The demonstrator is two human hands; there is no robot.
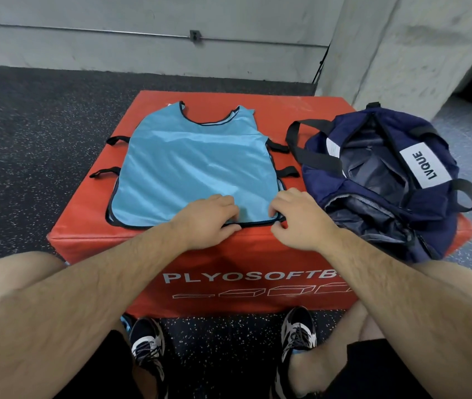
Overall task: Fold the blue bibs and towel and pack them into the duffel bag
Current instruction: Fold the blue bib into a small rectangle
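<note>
Bib: I see a light blue bib with black trim lying flat on the left part of the box top. Its neck opening is at the far side and its black side straps are spread outward.
Box: a red soft plyo box carries both the bib and the bag.
Bag: a navy duffel bag sits on the right of the box top, just beside the bib. Its top gapes open onto a dark lining, and a white label reads LVQUE.
Left hand: the left hand rests on the bib's near hem, fingers bent with tips on the fabric and thumb along the trim. I cannot tell whether it pinches.
Right hand: the right hand is at the bib's near right corner, fingers curled over the hem and pinching it against the thumb.
Below: my view catches two sneakers on a dark speckled floor.
</note>
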